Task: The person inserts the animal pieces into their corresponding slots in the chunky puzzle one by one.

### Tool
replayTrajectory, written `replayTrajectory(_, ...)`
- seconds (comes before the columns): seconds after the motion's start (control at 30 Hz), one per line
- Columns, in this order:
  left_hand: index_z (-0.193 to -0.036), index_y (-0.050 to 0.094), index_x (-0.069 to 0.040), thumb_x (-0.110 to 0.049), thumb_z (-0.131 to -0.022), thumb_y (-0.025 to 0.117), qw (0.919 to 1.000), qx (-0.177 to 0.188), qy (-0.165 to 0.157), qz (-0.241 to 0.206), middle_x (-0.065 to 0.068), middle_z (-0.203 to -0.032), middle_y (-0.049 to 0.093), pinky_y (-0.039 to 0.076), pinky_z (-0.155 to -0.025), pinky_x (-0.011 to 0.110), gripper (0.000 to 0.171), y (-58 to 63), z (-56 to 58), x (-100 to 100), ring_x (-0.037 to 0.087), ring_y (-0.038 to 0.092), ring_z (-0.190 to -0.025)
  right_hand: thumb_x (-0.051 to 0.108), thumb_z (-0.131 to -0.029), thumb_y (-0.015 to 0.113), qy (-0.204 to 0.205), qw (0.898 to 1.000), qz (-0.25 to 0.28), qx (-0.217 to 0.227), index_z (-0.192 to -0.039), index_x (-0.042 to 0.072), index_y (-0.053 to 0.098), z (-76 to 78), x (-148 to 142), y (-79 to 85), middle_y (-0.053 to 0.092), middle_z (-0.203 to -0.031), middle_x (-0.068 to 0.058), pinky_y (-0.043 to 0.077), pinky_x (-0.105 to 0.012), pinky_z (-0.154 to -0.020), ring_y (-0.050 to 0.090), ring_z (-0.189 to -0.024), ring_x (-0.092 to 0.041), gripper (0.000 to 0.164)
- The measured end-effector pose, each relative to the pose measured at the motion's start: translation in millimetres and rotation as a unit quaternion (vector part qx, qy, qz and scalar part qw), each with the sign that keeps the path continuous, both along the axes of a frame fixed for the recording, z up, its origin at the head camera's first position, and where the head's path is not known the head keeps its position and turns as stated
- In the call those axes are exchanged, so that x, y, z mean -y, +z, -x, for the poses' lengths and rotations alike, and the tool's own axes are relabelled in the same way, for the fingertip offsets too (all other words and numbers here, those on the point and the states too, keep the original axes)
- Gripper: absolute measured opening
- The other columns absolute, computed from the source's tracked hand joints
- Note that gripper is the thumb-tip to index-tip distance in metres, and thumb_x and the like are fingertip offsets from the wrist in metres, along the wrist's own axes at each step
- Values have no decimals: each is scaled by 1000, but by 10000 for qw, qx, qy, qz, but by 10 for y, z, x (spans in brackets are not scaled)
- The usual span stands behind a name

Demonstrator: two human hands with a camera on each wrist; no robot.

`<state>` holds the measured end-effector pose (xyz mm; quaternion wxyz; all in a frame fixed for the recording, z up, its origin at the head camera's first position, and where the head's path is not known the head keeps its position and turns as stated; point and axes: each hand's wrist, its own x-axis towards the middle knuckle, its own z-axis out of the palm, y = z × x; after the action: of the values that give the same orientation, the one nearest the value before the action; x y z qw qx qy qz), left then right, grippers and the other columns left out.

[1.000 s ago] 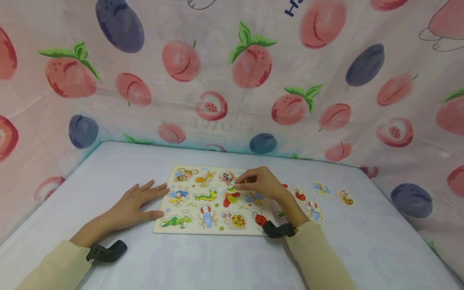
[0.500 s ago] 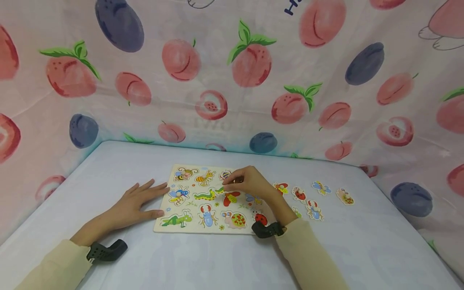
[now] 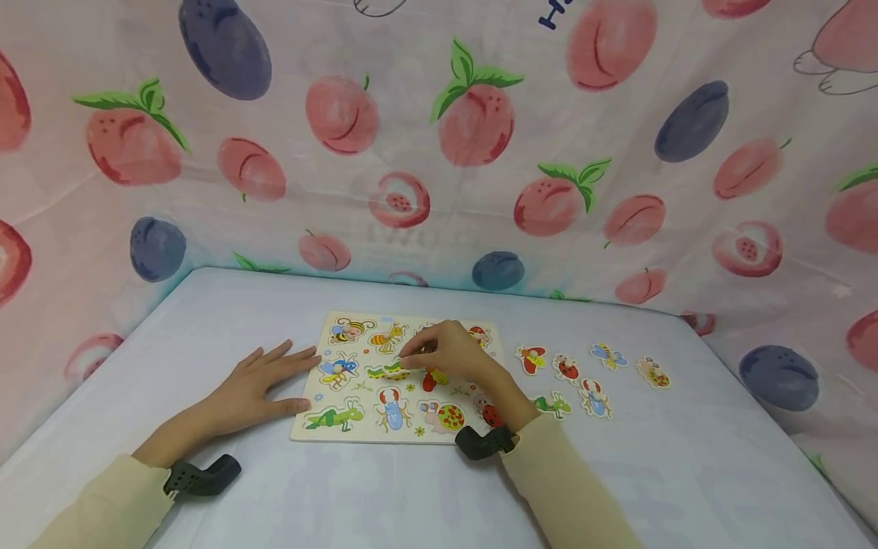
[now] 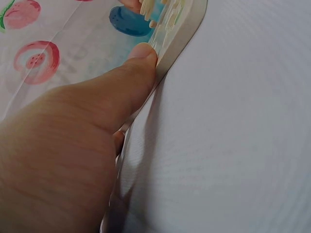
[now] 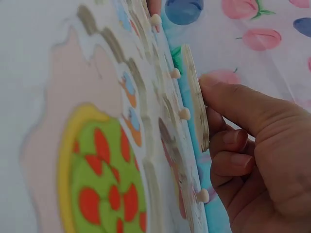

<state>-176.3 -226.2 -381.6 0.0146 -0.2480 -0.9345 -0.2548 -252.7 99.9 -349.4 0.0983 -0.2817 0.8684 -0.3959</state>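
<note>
right hand (image 3: 449,352) pinching a piece (image 5: 196,99), apparently just above the board (image 3: 312,419); left hand (image 3: 257,383) flat, bracing its edge.

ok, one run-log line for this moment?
left hand: flat, steadying puzzle board | right hand: pinching green caterpillar piece above board | loose pieces: on table, right

Fruit-print curtain (image 3: 439,152) behind pale table (image 3: 686,457); 6 loose insect pieces (image 3: 593,370) at the right.

Only lettering I can spot is a cut-off dark blue "H" at the top edge of the fruit-print cloth (image 3: 439,152), rest unreadable.
</note>
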Motion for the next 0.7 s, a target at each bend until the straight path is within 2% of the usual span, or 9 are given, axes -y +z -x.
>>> replayTrajectory(0.13, -144, 46, -19, -55, -84, 65, 10000, -3, -4, -3, 5, -149, 39, 6, -109, 62, 72, -6, -1, 5, 39, 16, -142, 29, -82, 77, 34, 9999, -42, -112, -88, 25, 76, -11, 62, -36, 68, -86, 11, 48, -25, -60, 58, -72, -13, 7)
replayTrajectory(0.43, -144, 46, -20, -56, -84, 64, 10000, 32, 29, 1, 4, -150, 39, 5, -109, 61, 73, -18, 5, 5, 38, 15, -142, 29, -82, 77, -203, 9994, -189, -183, -87, 26, 76, -33, 189, -117, 67, -84, 13, 49, -24, -61, 58, -73, -10, 6)
replayTrajectory(0.7, -144, 46, -20, -56, -84, 64, 10000, -1, 27, 30, 3, -150, 39, 6, -109, 61, 73, -22, 7, 9, 38, 15, -142, 26, -81, 79, -445, 9990, 39, -97, -83, 24, 76, -70, 259, -175, 66, -80, 9, 48, -24, -58, 58, -70, -12, 4)
